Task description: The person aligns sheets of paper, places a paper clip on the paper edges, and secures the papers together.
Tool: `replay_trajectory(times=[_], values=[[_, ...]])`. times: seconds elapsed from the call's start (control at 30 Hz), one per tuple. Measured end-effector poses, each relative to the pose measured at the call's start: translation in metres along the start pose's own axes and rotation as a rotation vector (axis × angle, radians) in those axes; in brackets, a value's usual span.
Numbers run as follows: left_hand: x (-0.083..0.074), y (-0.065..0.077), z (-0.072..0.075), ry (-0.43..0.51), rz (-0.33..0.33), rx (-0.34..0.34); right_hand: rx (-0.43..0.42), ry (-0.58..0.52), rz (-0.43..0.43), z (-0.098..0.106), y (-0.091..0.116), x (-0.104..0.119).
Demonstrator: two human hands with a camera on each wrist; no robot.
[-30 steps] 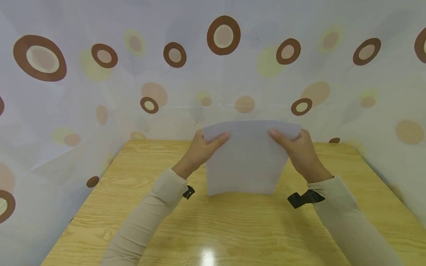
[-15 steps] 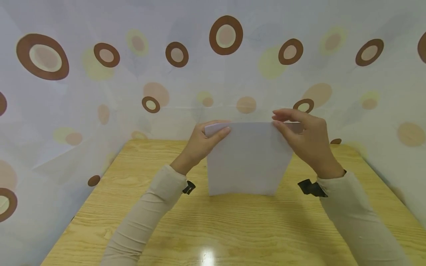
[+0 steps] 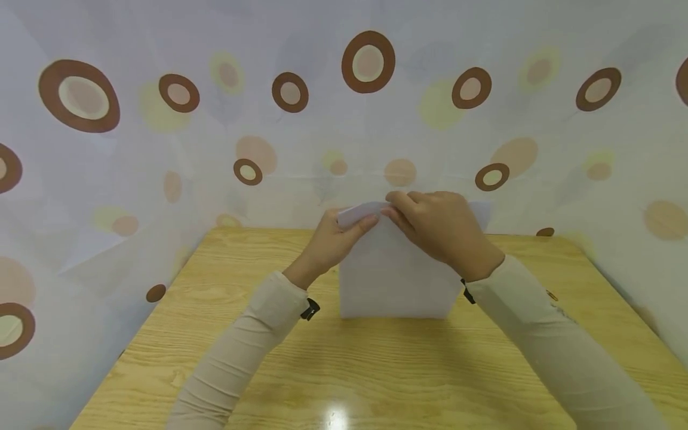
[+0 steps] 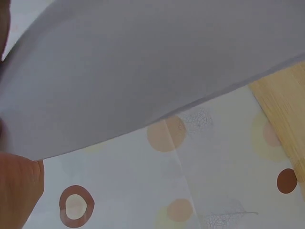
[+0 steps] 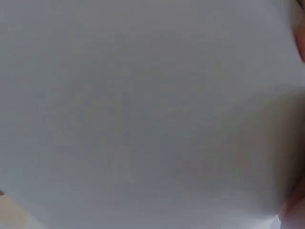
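Observation:
A white sheet of paper (image 3: 398, 278) stands upright above the wooden table, its lower edge at or near the surface. At the sheet's upper left corner my left hand (image 3: 335, 239) pinches it, thumb on the near face and fingers behind. My right hand (image 3: 438, 227) pinches the top edge near the middle, close to the left thumb, and covers part of the sheet. In the left wrist view the paper (image 4: 143, 67) spans the upper part, with part of the hand (image 4: 19, 186) at the left. Paper (image 5: 133, 114) fills nearly all of the right wrist view.
The wooden table (image 3: 258, 358) extends under both arms. A pale cloth (image 3: 322, 131) with brown rings and coloured spots hangs behind it and along both sides.
My right hand has let go of the sheet's upper right corner and moved left along the top edge to the middle. My left hand keeps its hold at the left corner.

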State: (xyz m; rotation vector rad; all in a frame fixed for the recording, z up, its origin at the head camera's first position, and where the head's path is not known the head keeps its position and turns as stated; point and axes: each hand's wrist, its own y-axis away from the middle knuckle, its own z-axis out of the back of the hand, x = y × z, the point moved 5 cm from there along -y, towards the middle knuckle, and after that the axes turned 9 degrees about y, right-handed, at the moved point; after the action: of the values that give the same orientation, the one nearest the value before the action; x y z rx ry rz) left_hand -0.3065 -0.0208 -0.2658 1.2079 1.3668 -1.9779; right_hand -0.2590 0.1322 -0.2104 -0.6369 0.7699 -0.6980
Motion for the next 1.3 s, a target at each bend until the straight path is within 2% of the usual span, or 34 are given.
replay_trajectory(times=[0.17, 0.3, 0.43, 0.53, 0.6, 0.67, 0.73, 0.8, 0.9, 0.97, 1.0, 1.03, 1.13, 1.2, 1.3], values=[[0.002, 0.001, 0.001, -0.002, -0.036, -0.021, -0.144, 0.104, 0.031, 0.003, 0.015, -0.013], [0.002, 0.002, 0.002, -0.02, -0.06, -0.027, -0.205, 0.133, 0.017, 0.01, 0.029, -0.028], [0.001, 0.003, 0.002, -0.015, -0.056, -0.036, -0.277, 0.132, -0.006, 0.015, 0.042, -0.038], [0.002, 0.004, 0.002, -0.004, -0.042, -0.04, -0.333, 0.112, -0.061, 0.018, 0.051, -0.046], [0.003, 0.004, 0.002, 0.0, -0.034, -0.037, -0.352, 0.078, -0.131, 0.017, 0.058, -0.053], [0.004, 0.004, 0.001, 0.007, -0.021, -0.034, -0.365, -0.021, -0.238, 0.015, 0.066, -0.06], [0.006, 0.004, 0.001, 0.024, 0.003, -0.035, -0.366, -0.184, -0.377, 0.01, 0.075, -0.066], [0.009, 0.005, 0.0, 0.042, 0.034, -0.042, -0.356, -0.414, -0.523, 0.002, 0.085, -0.068], [0.016, 0.007, 0.0, 0.051, 0.085, -0.054, -0.334, -0.832, -0.728, -0.014, 0.099, -0.063], [0.022, 0.009, -0.001, 0.044, 0.107, -0.052, -0.276, -1.023, -0.86, -0.027, 0.11, -0.056], [0.026, 0.011, -0.002, 0.036, 0.115, -0.049, -0.239, -1.086, -0.914, -0.033, 0.115, -0.053], [0.03, 0.012, -0.003, 0.025, 0.123, -0.047, -0.203, -1.136, -0.966, -0.039, 0.12, -0.049], [0.042, 0.016, -0.004, -0.005, 0.147, -0.054, -0.073, -1.153, -1.049, -0.053, 0.132, -0.037], [0.05, 0.019, -0.004, -0.031, 0.173, -0.069, -0.023, -1.157, -1.052, -0.058, 0.137, -0.032], [0.057, 0.022, -0.005, -0.04, 0.202, -0.095, 0.004, -1.14, -1.026, -0.06, 0.139, -0.03]])
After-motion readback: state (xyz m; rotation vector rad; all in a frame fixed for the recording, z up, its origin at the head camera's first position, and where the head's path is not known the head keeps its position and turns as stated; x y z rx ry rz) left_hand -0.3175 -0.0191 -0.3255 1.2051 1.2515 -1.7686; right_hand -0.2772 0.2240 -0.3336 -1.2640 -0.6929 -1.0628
